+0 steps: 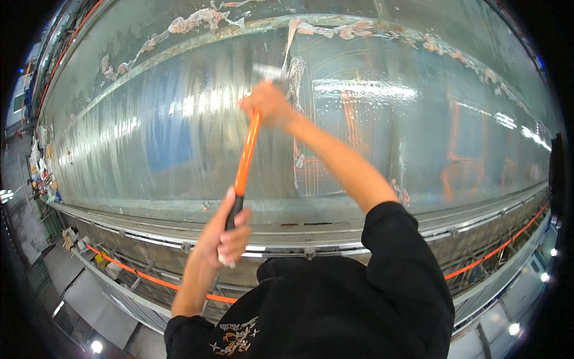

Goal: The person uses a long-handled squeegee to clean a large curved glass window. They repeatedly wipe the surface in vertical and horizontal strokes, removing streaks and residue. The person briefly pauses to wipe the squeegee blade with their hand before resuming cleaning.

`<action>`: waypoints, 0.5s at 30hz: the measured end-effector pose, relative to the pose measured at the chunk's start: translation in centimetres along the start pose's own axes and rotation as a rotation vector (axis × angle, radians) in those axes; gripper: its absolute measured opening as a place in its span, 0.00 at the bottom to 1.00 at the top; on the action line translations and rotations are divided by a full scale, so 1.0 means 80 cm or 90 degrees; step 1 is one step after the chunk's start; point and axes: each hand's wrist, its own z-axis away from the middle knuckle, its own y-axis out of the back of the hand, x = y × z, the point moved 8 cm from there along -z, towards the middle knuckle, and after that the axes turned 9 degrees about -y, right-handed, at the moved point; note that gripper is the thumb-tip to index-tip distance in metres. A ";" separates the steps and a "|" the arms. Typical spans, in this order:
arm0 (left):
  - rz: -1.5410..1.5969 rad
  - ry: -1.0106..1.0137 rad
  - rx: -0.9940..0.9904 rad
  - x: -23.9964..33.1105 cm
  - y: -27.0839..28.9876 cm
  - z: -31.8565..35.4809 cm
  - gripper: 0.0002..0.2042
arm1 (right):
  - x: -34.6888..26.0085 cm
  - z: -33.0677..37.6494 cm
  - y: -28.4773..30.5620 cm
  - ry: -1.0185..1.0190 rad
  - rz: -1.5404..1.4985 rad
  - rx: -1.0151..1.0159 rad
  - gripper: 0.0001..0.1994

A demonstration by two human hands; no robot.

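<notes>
My left hand (pixel 227 233) is closed around the black grip at the lower end of a long-handled scraper (pixel 245 161) with an orange shaft. Higher up, my right hand (pixel 268 105) wraps the same shaft close to its head. The pale, wide blade (pixel 269 72) is smeared by motion just beyond my right fist, over a wet, glassy greenish-grey surface (pixel 221 137). Whether the blade touches that surface I cannot tell. A ragged line of whitish, orange-tinged residue (pixel 296 78) runs beside the blade, with a loose strip at its top.
Clumps of similar residue (pixel 200 21) lie along a pale seam across the far side. Faint orange streaks (pixel 353 119) mark the surface on the right. A metal rail (pixel 323 230) borders the near edge, with an orange pipe (pixel 143 275) below. Assorted items (pixel 45 173) sit at the far left.
</notes>
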 end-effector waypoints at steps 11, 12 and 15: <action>-0.230 0.218 0.180 -0.256 0.206 0.234 0.29 | -0.309 0.320 -0.066 -0.180 0.070 0.044 0.19; -0.273 0.225 0.202 -0.261 0.206 0.236 0.29 | -0.314 0.336 -0.062 -0.184 0.069 0.043 0.18; -0.346 0.241 0.215 -0.264 0.204 0.224 0.30 | -0.303 0.338 -0.052 -0.156 0.072 0.053 0.16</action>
